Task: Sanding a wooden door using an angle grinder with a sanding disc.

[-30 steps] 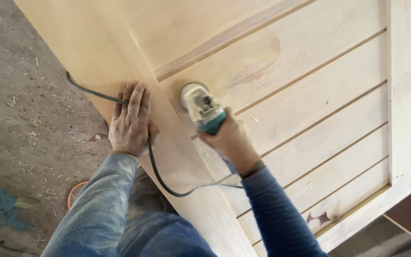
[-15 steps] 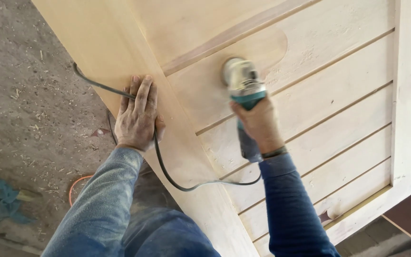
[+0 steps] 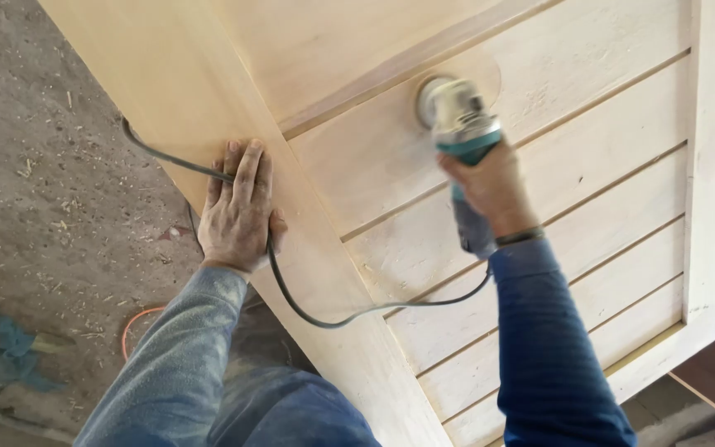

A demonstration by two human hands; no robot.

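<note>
Right hand wrapped around the sander, now shifted up the door toward its curved top-rail groove, extending the sanded patch; left hand flat, fingers spread, pinning the cord on the door's left stile.

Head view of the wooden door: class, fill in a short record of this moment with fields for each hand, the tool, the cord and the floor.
Left hand: left hand lies flat on the side frame of the wooden door, on top of the cord.
Right hand: right hand grips the sander.
Tool: sander, teal and grey, head pressed on a grooved panel.
Cord: black cord loops from the sander under the left hand.
Floor: concrete floor with wood chips.
</note>
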